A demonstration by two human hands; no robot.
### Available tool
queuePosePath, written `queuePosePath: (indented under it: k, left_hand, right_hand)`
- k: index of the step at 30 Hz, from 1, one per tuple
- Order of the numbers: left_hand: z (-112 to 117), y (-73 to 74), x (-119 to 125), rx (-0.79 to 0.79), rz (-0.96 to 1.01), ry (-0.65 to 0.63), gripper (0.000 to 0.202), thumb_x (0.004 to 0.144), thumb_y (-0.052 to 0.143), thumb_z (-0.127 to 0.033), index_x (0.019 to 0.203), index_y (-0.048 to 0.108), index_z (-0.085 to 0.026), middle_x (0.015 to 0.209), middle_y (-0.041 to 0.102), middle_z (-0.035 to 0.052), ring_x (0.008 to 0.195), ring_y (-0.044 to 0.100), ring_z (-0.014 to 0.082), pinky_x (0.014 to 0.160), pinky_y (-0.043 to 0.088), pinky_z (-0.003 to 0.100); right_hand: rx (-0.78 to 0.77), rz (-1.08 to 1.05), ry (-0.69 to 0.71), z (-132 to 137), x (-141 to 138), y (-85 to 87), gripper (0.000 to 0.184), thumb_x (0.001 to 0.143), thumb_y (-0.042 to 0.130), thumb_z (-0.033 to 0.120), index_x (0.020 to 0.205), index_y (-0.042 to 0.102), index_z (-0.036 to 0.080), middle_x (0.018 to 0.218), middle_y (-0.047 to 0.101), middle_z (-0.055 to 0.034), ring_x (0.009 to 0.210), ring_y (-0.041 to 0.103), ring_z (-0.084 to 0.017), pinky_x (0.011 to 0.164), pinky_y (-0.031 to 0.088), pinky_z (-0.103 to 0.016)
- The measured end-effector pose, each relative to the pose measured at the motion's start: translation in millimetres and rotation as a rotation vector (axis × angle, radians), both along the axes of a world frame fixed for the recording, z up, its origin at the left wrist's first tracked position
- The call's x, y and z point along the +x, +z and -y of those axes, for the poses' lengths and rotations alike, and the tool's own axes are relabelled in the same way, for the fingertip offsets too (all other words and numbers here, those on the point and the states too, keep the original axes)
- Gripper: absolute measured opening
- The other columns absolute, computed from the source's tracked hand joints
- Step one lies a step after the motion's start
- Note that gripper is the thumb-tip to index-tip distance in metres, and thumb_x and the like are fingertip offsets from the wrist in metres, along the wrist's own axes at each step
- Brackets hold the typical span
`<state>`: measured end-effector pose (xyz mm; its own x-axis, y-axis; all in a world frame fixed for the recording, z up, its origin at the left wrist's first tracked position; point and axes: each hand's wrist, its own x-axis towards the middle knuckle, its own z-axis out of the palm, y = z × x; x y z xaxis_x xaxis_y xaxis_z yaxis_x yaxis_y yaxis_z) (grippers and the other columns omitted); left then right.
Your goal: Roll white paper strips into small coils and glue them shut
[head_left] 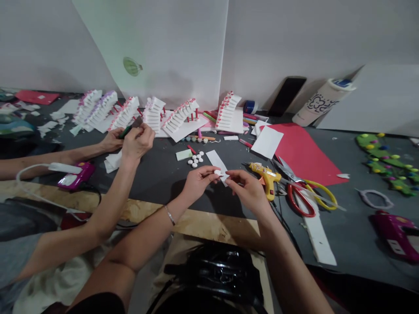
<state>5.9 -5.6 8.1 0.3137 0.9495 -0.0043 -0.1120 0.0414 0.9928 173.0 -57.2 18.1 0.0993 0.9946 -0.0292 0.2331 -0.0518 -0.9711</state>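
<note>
Almost closed left hand (200, 179) on disc (218, 172).

Found the paper strip (214, 158) on the table (153, 179), reaching between the left hand (195, 181) and the right hand (247, 187). Saw the pellets (195, 165) left of it, the small block (183, 155) left of those, and the stair-shaped models (179, 118) behind, near the wall (278, 43). Noted the glue gun (266, 172) just right of the right hand, the scissors (295, 176) farther right, partly over the long strip (322, 240), before the large sheet (303, 152). Spotted the phone (287, 97) and tumbler (322, 102) behind the sheet.
</note>
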Motion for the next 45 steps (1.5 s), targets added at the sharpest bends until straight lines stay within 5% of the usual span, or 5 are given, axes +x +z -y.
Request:
queuePosePath:
  k: [8, 17, 30, 45]
  left_hand:
    - [-1.6, -4.6, 0.8, -0.021, -0.009, -0.018, 0.026, 0.073, 0.074, -0.034, 0.090, 0.073, -0.015, 0.079, 0.074, 0.0043, 0.061, 0.064, 0.0112, 0.064, 0.053, 0.024]
    - [-3.0, -9.9, 0.0, -0.031, -0.053, -0.037, 0.029, 0.075, 0.073, -0.036, 0.094, 0.073, -0.015, 0.076, 0.072, 0.0034, 0.063, 0.063, 0.0115, 0.066, 0.051, 0.024]
    - [-1.6, -14.8, -1.9, 0.092, -0.178, -0.058, 0.031, 0.081, 0.068, -0.041, 0.102, 0.073, -0.018, 0.085, 0.075, 0.0046, 0.076, 0.069, 0.0160, 0.072, 0.052, 0.025]
    - [2.7, 0.9, -7.7, 0.306, -0.356, -0.172, 0.022, 0.089, 0.061, -0.035, 0.100, 0.075, -0.022, 0.100, 0.076, 0.0048, 0.089, 0.070, 0.0192, 0.085, 0.052, 0.029]
  right_hand:
    - [0.050, -0.048, -0.080, -8.5, -6.6, -9.6, 0.024, 0.077, 0.069, 0.043, 0.078, 0.066, 0.020, 0.068, 0.063, 0.0010, 0.058, 0.051, -0.012, 0.056, 0.040, -0.026]
    - [0.098, -0.017, -0.100, -7.4, -7.8, -14.3, 0.024, 0.077, 0.069, 0.043, 0.083, 0.068, 0.020, 0.077, 0.069, -0.0022, 0.061, 0.057, -0.014, 0.058, 0.044, -0.027]
    - [0.492, 0.413, -0.076, -3.8, -11.6, -10.0, 0.022, 0.094, 0.053, 0.037, 0.081, 0.062, 0.022, 0.073, 0.064, -0.0026, 0.065, 0.056, -0.016, 0.062, 0.046, -0.029]
    - [0.421, 0.317, -0.066, -1.4, -11.0, -11.0, 0.015, 0.090, 0.057, 0.035, 0.080, 0.062, 0.026, 0.079, 0.066, -0.0043, 0.075, 0.061, -0.020, 0.071, 0.049, -0.035]
